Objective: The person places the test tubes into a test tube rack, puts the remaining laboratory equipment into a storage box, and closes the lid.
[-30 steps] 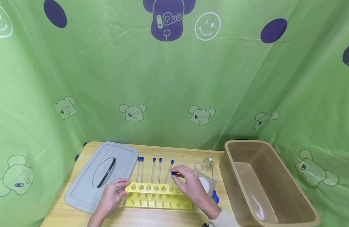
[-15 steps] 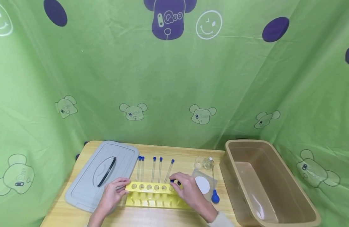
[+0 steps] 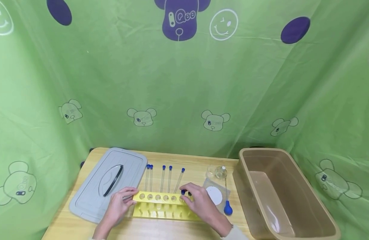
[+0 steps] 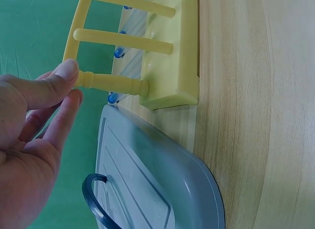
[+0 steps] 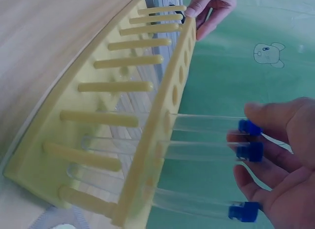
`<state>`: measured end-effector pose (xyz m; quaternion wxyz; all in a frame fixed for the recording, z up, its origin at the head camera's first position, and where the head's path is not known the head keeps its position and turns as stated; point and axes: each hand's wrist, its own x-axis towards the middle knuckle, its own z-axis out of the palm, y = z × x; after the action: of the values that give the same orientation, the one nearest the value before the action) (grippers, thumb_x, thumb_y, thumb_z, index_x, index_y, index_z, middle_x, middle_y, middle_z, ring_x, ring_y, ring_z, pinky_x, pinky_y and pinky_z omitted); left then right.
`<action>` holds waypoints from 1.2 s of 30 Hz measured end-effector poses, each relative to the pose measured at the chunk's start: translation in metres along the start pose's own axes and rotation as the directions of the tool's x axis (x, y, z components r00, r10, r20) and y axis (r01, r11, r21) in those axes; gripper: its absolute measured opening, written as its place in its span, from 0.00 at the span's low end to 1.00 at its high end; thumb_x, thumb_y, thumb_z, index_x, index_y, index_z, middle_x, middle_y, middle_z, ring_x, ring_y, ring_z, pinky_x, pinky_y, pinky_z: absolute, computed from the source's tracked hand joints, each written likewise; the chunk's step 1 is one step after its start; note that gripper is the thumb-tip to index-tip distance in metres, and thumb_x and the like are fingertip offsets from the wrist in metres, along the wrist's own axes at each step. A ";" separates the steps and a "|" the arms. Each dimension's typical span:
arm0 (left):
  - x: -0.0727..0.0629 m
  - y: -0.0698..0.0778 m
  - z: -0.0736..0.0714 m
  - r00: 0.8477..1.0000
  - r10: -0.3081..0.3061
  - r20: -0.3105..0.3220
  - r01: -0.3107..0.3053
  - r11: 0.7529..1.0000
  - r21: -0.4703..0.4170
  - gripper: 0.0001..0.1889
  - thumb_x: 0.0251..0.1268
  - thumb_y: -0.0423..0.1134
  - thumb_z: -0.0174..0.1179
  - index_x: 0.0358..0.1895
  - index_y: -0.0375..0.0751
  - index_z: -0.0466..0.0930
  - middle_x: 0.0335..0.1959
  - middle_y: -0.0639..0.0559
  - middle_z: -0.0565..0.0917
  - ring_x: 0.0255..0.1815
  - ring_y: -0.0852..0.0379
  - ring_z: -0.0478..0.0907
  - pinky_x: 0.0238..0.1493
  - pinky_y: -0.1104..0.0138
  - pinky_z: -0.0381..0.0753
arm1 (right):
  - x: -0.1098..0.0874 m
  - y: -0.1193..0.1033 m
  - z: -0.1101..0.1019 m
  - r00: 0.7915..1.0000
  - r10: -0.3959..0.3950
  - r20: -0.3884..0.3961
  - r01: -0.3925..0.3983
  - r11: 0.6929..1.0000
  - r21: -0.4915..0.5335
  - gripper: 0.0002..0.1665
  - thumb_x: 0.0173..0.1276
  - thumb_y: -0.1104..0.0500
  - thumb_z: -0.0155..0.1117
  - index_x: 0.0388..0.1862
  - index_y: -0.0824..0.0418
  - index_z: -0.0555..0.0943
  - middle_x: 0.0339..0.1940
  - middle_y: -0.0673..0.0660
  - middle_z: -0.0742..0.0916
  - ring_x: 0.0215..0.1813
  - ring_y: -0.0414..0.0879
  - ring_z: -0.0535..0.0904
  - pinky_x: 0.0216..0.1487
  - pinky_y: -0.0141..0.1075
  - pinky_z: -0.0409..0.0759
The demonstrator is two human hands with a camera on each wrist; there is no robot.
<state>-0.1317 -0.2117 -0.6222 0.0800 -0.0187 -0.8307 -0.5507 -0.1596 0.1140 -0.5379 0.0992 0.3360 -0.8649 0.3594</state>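
Note:
My left hand [image 3: 118,205] grips the left end of the yellow test tube rack [image 4: 182,51], thumb on top of its upper bar and fingers below. At the rack's right end, my right hand [image 3: 202,203] pinches the blue cap of a clear test tube [image 5: 206,123], which passes through a hole in the upper bar. Two more capped tubes stand in the neighbouring holes, the middle tube [image 5: 197,151] and the end tube [image 5: 184,202]; their caps sit close by the curled fingers. The holes farther left hold no tubes. Behind the rack lie several blue-capped tubes [image 3: 162,178].
A grey lid [image 3: 91,188] with a black handle lies left of the rack. On the right are a white disc [image 3: 214,195] on a flat packet, a dropper with a blue bulb [image 3: 228,209], small clear glassware [image 3: 221,173] and a deep brown bin [image 3: 244,186].
My right hand has moved down toward the rack, and the cap it pinches now sits lower, just above the upper bar. The left hand keeps its grip on the rack.

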 end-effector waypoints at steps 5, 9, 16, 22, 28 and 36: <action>0.000 0.000 0.000 1.000 0.003 0.002 -0.003 1.000 -0.002 0.21 0.42 0.13 0.73 0.44 0.27 0.87 0.49 0.39 0.87 0.49 0.38 0.86 0.49 0.66 0.89 | 0.009 0.000 -0.017 1.000 -0.018 -0.017 0.018 1.000 -0.016 0.14 0.65 0.62 0.76 0.48 0.62 0.85 0.44 0.56 0.90 0.46 0.47 0.88 0.50 0.35 0.90; 0.001 0.001 -0.001 1.000 0.005 0.011 -0.005 1.000 0.000 0.21 0.43 0.13 0.72 0.45 0.27 0.87 0.50 0.38 0.86 0.50 0.38 0.86 0.49 0.67 0.89 | 0.030 0.008 -0.039 0.999 0.008 -0.044 -0.010 1.000 -0.029 0.13 0.67 0.62 0.74 0.49 0.63 0.85 0.44 0.58 0.90 0.45 0.48 0.88 0.51 0.39 0.90; 0.001 0.001 -0.004 1.000 0.023 0.008 -0.023 1.000 0.009 0.21 0.43 0.13 0.72 0.46 0.27 0.87 0.51 0.36 0.86 0.50 0.38 0.86 0.48 0.67 0.89 | 0.080 0.047 -0.053 0.977 0.189 0.100 -0.185 0.982 -0.045 0.15 0.68 0.63 0.72 0.53 0.64 0.84 0.47 0.60 0.89 0.47 0.53 0.87 0.47 0.42 0.92; 0.001 -0.002 -0.002 0.999 0.049 0.017 -0.049 0.999 0.005 0.22 0.42 0.12 0.72 0.45 0.25 0.86 0.50 0.35 0.86 0.49 0.36 0.85 0.48 0.66 0.89 | 0.105 0.086 -0.034 0.909 0.309 0.279 -0.306 0.950 -0.053 0.18 0.69 0.62 0.71 0.56 0.66 0.82 0.49 0.63 0.88 0.49 0.53 0.86 0.50 0.41 0.90; 0.002 -0.002 0.000 0.999 0.048 0.025 -0.048 0.999 -0.019 0.21 0.42 0.14 0.73 0.45 0.25 0.86 0.50 0.34 0.86 0.49 0.36 0.85 0.48 0.65 0.89 | 0.117 0.125 -0.010 0.817 0.366 0.445 -0.397 0.917 -0.026 0.21 0.69 0.63 0.69 0.58 0.70 0.80 0.48 0.66 0.86 0.46 0.53 0.84 0.49 0.46 0.90; 0.000 0.001 -0.003 0.997 0.075 0.028 -0.074 0.997 -0.025 0.21 0.41 0.14 0.73 0.45 0.25 0.86 0.49 0.34 0.85 0.49 0.36 0.85 0.48 0.63 0.90 | 0.111 0.146 0.014 0.588 0.608 0.532 -0.739 0.672 0.049 0.21 0.71 0.65 0.66 0.61 0.69 0.76 0.20 0.56 0.78 0.24 0.46 0.72 0.46 0.55 0.89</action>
<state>-0.1317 -0.2136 -0.6201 0.0883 -0.0584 -0.8237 -0.5570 -0.3381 0.1231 -0.5834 -0.3061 0.0664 -0.8667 0.3882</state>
